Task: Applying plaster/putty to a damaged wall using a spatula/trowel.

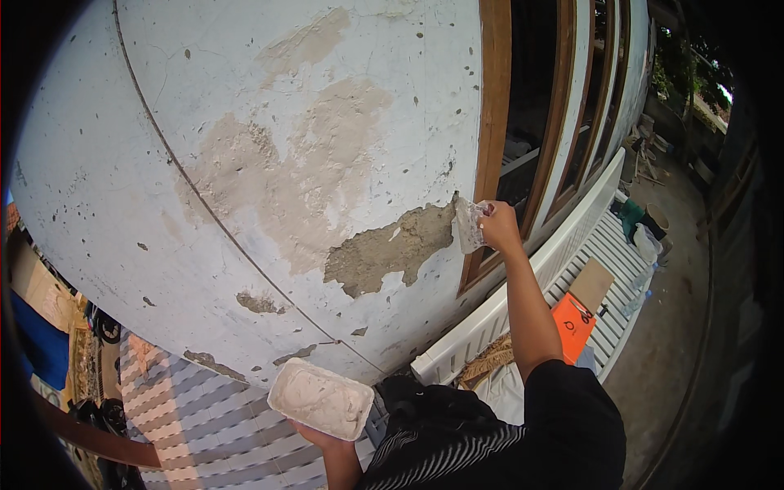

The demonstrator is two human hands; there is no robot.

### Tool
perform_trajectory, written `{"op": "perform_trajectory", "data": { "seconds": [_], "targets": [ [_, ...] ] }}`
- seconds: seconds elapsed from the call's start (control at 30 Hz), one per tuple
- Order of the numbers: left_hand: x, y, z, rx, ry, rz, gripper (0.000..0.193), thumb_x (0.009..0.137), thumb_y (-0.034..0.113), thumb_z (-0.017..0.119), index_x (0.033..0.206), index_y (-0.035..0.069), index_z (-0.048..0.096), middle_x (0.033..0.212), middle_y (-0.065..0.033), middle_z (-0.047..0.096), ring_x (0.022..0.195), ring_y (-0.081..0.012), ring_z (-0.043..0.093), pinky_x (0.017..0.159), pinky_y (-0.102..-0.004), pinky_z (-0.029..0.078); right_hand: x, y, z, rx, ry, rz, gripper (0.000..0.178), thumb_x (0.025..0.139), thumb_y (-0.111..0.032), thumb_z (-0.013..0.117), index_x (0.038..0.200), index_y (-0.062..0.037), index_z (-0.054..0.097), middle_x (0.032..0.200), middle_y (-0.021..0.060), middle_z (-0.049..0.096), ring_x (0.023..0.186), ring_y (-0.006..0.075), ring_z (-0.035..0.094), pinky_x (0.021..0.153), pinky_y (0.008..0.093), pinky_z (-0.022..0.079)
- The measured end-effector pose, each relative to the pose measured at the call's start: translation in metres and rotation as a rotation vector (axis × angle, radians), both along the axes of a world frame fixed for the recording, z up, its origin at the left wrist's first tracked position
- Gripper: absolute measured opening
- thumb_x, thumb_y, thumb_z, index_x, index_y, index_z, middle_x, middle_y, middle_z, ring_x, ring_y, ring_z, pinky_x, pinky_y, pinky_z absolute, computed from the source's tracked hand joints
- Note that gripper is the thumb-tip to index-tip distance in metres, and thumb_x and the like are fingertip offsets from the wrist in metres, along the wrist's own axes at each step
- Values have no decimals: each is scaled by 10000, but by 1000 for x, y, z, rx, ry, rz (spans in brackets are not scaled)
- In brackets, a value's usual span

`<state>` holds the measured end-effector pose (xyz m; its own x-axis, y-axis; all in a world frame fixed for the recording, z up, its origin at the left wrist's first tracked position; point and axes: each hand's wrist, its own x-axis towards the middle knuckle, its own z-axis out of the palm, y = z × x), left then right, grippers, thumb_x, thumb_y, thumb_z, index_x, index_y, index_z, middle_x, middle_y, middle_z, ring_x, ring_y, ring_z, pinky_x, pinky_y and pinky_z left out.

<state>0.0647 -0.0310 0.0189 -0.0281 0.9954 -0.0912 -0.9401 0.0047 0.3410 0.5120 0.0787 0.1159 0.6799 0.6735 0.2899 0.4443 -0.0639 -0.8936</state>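
My right hand [501, 226] is closed on a translucent putty spreader [469, 225]. Its blade is by the white wall [433, 139], at the right end of a rough grey-brown bare patch [388, 249] where the paint has come away. Low in front of me, my left hand [325, 438] supports a white rectangular tub [305, 420] from below, its fingers mostly hidden under it. Pale paste with a smeared surface fills the tub. Above the bare patch, a broad beige filled area [331, 163] spreads over the wall.
Brown wooden window frames [495, 98] stand just right of my right hand. A dark cable [188, 175] crosses the wall diagonally. At the right, a white slatted bench [608, 253] holds an orange packet [569, 328], scissors [581, 311] and bottles. Tiled floor [237, 445] lies at lower left.
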Motion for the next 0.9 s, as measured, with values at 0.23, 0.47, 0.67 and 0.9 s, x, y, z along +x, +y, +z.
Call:
{"op": "perform_trajectory", "data": {
  "seconds": [0.23,0.47,0.67,0.9],
  "targets": [
    [-3,0,-1,3,-13,21,653,948,604,414,1440,176,454,1407,-80,529,1237,-366,539,997,-591,452,-2,-1,7,-51,-239,-22,231,710,-43,621,910,25,714,810,255,673,763,422,658,720,409,520],
    [0,2,0,-6,20,22,663,954,610,404,1443,166,447,1417,-84,518,1246,-361,533,1005,-584,449,1,-7,1,-94,-182,-7,203,722,-49,629,882,50,705,830,265,668,804,426,657,749,427,518],
    [2,2,-2,57,61,27,673,954,619,398,1450,166,435,1429,-85,506,1261,-356,519,1016,-581,441,0,-5,7,-56,-214,13,185,737,-48,625,881,48,689,825,245,671,805,410,664,745,423,514],
    [-2,4,-8,25,32,31,687,954,631,381,1463,171,418,1437,-83,498,1271,-358,512,1024,-583,434,1,-10,22,-193,-425,35,213,756,-87,666,932,23,712,893,246,678,870,408,660,809,441,520]
  ]
}}
